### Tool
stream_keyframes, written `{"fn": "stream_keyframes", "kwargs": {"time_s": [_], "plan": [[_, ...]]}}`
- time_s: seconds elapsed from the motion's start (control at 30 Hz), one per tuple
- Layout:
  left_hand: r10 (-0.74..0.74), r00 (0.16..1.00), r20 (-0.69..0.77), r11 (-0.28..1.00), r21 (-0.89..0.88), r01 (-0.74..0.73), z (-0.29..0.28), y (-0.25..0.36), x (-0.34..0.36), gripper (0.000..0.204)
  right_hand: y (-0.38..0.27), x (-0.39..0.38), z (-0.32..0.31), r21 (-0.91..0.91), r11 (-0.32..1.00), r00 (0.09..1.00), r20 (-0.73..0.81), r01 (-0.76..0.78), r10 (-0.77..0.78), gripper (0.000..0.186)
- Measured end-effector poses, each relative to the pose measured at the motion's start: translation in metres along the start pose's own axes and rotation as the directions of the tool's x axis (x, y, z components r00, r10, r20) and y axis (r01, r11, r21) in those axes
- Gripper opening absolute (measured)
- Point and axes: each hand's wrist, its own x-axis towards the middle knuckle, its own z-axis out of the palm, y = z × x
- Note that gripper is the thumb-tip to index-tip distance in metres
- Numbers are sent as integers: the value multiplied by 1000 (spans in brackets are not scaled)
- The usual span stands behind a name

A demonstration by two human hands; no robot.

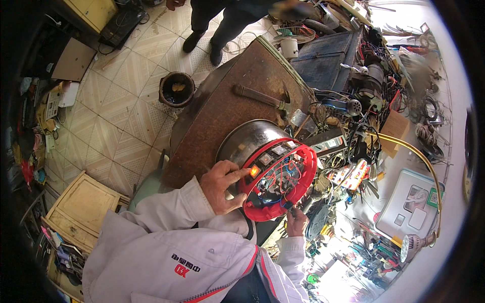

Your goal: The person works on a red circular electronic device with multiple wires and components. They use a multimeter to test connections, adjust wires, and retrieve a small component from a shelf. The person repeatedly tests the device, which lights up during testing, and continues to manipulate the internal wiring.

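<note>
A round metal appliance (252, 136) lies on its side on the brown table, its red plastic base ring (308, 177) facing right. Wires and circuit parts (280, 177) show inside the ring. Along the dark control strip are several square buttons, one a glowing orange button (254, 171). My left hand (221, 187) has its index fingertip at this lit button, with the thumb spread apart near the ring's lower left. Below the ring, my right hand (297, 222) has its fingers bent together by a small dark piece at the rim; what they grip is unclear.
A hammer (260, 96) lies on the table's far part. Tools, wires and parts crowd the right side, beneath a lamp on a curved gold arm (422, 156). A brown bucket (176, 90) stands on the tiled floor; beyond the table stands another person (214, 25).
</note>
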Motion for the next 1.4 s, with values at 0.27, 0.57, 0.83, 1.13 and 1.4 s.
{"fn": "stream_keyframes", "kwargs": {"time_s": [0.27,0.57,0.83,1.13,1.4], "plan": [[80,996,26,997,20,-80,2,6,-3,68,7,1,3,-13,999,999,-17,45,-45,26],[71,997,44,996,55,-73,-6,3,38,62,3,1,1,19,999,999,-18,47,-47,26],[90,994,-60,996,-8,-91,-1,-18,40,55,3,2,0,2,1000,1000,5,26,-26,24],[96,995,35,973,-214,-87,2,-24,48,49,8,3,0,-41,998,999,7,45,-45,26],[67,990,123,921,-389,-14,9,-48,51,48,2,2,0,-3,1000,1000,12,-12,12,24]]}}
